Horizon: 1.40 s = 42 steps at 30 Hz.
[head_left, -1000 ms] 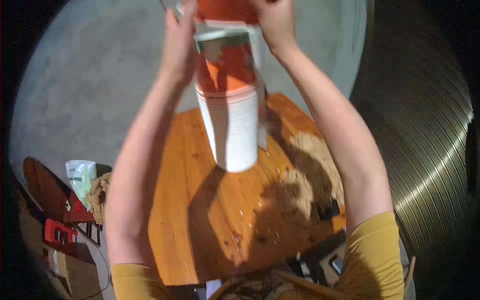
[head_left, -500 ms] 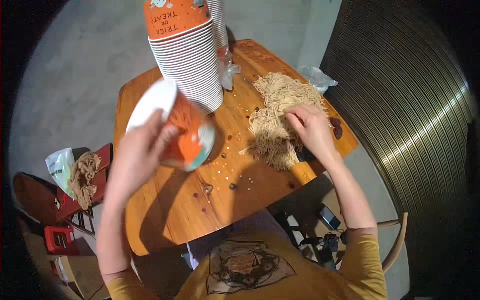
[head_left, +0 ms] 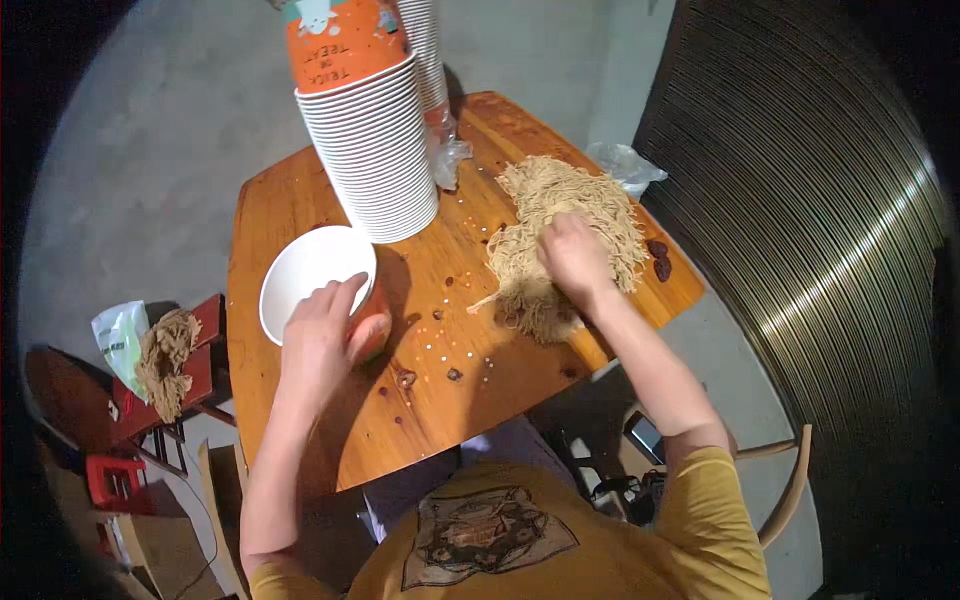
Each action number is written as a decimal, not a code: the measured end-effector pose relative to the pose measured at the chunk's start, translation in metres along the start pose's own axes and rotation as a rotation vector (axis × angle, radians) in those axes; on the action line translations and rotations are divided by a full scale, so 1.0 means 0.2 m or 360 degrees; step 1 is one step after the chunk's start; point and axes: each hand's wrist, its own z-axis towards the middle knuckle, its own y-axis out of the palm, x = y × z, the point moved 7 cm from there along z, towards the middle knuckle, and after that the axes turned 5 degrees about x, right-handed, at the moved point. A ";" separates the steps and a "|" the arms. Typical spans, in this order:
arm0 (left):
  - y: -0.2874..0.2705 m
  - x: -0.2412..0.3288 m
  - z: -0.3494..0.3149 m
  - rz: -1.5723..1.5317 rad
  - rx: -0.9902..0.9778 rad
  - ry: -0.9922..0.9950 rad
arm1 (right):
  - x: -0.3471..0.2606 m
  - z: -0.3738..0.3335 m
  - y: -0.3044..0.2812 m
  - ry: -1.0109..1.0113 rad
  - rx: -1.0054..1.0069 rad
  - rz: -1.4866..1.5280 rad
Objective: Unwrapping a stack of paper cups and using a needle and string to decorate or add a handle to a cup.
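Observation:
A paper tub (head_left: 305, 285), white inside and orange outside, stands upright on the wooden table at the left. My left hand (head_left: 322, 325) grips its near rim, thumb outside and fingers over the edge. To the right lies a heap of beige stringy strands (head_left: 545, 190), like noodles or yarn; I cannot tell which. Down in the middle of this heap, my right hand (head_left: 578, 258) has its fingers curled together on some strands, with the fingertips partly hidden. Beyond the tub rises a tall stack of nested tubs (head_left: 370, 150), the topmost one orange and upside down.
Small white bits and dark pieces lie scattered over the table (head_left: 370, 430). Clear plastic bags (head_left: 627, 165) sit at its far edge, and dark red dried fruits (head_left: 660, 260) at the right. Another strand bundle (head_left: 168, 362) rests on a red stool. A ribbed metal shutter (head_left: 790, 220) stands at right.
The paper tub, tilted in the air before, now stands upright on the table, with my left hand still on it. My right hand has moved left and down into the strands.

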 end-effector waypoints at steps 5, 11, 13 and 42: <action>0.01 0.26 -0.10 -0.0394 0.0310 0.0139 | -0.20 0.00 -0.11 0.0001 0.0429 0.0047; 0.16 0.34 -0.14 -0.0680 0.0039 -0.0025 | -0.22 -0.05 -0.16 0.0248 0.0531 0.0438; 0.17 0.33 -0.17 -0.0785 0.0022 -0.0149 | -0.25 -0.11 -0.15 0.0234 0.0435 0.0669; 0.17 0.09 -0.56 -0.2167 -0.0592 -0.1555 | -0.99 -0.24 -0.32 0.0276 -0.0538 0.2165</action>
